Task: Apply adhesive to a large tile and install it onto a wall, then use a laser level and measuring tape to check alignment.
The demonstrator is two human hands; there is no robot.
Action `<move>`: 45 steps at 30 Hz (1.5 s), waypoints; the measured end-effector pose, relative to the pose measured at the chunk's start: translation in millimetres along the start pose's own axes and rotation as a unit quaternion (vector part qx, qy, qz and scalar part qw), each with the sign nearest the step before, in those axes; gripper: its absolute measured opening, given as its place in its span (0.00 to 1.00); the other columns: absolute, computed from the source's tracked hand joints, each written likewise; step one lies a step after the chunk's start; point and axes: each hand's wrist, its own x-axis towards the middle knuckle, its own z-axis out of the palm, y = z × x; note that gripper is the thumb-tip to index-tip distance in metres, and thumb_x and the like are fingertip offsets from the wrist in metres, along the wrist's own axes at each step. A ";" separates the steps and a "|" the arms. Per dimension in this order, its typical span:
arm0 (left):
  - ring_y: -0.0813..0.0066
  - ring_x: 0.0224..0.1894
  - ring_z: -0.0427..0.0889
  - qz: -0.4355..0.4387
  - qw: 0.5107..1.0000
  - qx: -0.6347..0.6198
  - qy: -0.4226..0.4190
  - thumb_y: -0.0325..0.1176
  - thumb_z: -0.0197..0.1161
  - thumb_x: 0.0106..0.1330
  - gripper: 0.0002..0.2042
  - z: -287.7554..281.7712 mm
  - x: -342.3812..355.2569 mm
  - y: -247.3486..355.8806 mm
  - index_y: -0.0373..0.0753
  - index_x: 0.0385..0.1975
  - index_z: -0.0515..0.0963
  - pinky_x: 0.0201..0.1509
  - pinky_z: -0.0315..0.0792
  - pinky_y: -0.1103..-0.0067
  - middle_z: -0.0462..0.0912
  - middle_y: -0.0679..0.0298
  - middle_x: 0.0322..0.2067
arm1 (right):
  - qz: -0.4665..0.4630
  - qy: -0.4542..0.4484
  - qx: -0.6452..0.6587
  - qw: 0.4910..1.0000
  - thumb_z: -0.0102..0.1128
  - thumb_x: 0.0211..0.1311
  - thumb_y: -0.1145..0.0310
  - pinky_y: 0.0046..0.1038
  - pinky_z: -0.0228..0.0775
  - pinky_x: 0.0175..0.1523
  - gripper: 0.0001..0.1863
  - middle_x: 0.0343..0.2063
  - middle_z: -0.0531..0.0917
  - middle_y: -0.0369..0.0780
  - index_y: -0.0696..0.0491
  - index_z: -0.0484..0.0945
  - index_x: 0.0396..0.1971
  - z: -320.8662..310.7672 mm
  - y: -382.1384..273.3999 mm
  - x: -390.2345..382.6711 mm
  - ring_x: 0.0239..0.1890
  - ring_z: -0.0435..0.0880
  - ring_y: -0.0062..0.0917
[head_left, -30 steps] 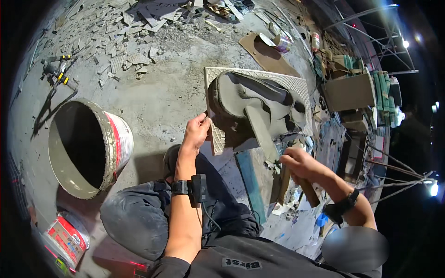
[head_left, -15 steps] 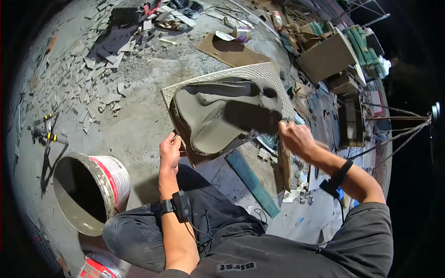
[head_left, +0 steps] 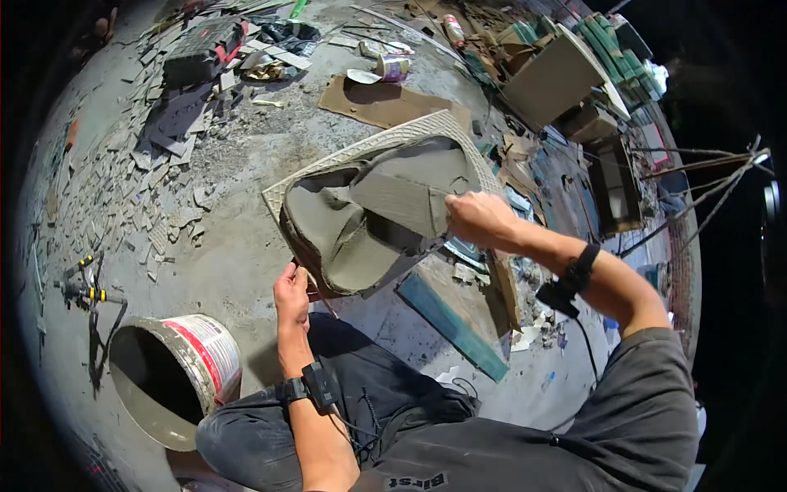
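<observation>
A square tile (head_left: 358, 154) with a ridged pale back is held tilted before me, heaped with wet grey mortar (head_left: 332, 246). My left hand (head_left: 293, 293) grips its near left edge from beneath, fingers closed. Over the right part of the mortar lies the flat blade of a trowel (head_left: 402, 202), smeared grey and pressed against the mortar. My right hand (head_left: 479, 220) is closed in a fist at the trowel's right end; its handle is hidden inside the fist.
A white and red bucket (head_left: 215, 353) with grey mortar lies tilted at my left knee. Broken tile pieces (head_left: 156, 172) litter the floor at left. A teal board (head_left: 452, 324) lies right of my legs, and cardboard boxes (head_left: 551, 82) are piled at the far right.
My right hand has moved left over the tile, bringing the trowel blade across the mortar and reshaping its right side. The left hand still grips the tile edge. The whole view has shifted slightly.
</observation>
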 end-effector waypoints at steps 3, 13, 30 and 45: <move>0.81 0.25 0.81 0.004 1.000 -0.011 0.002 0.32 0.56 0.79 0.10 3.7 -3.2 6.5 0.33 0.50 0.78 0.29 0.79 0.80 0.81 0.70 0.28 | 0.096 0.006 -0.090 0.991 0.52 0.63 0.69 0.48 0.80 0.36 0.11 0.25 0.84 0.56 0.63 0.77 0.31 -12.5 49.5 6.5 0.32 0.88 0.51; 0.80 0.25 0.81 -0.036 0.999 -0.021 0.020 0.31 0.55 0.79 0.08 14.8 -11.4 26.0 0.36 0.47 0.78 0.28 0.81 0.77 0.82 0.70 0.29 | 0.055 -0.065 -0.068 0.994 0.57 0.57 0.66 0.48 0.79 0.40 0.15 0.29 0.84 0.58 0.65 0.79 0.32 -35.6 140.4 -2.4 0.36 0.87 0.53; 0.75 0.25 0.84 -0.046 0.999 0.005 0.009 0.34 0.55 0.79 0.11 11.4 -11.2 26.5 0.34 0.51 0.78 0.28 0.82 0.75 0.85 0.66 0.31 | 0.266 -0.175 0.143 0.937 0.57 0.68 0.65 0.42 0.77 0.24 0.16 0.17 0.80 0.49 0.65 0.76 0.28 -60.7 107.3 -88.0 0.19 0.84 0.39; 0.77 0.24 0.83 -0.052 0.998 -0.025 0.007 0.33 0.53 0.80 0.10 15.9 -15.1 31.3 0.38 0.50 0.81 0.28 0.82 0.76 0.85 0.67 0.29 | 0.485 -0.124 0.404 0.766 0.60 0.70 0.60 0.37 0.68 0.21 0.16 0.16 0.75 0.37 0.59 0.81 0.33 0.2 60.0 -116.1 0.18 0.76 0.23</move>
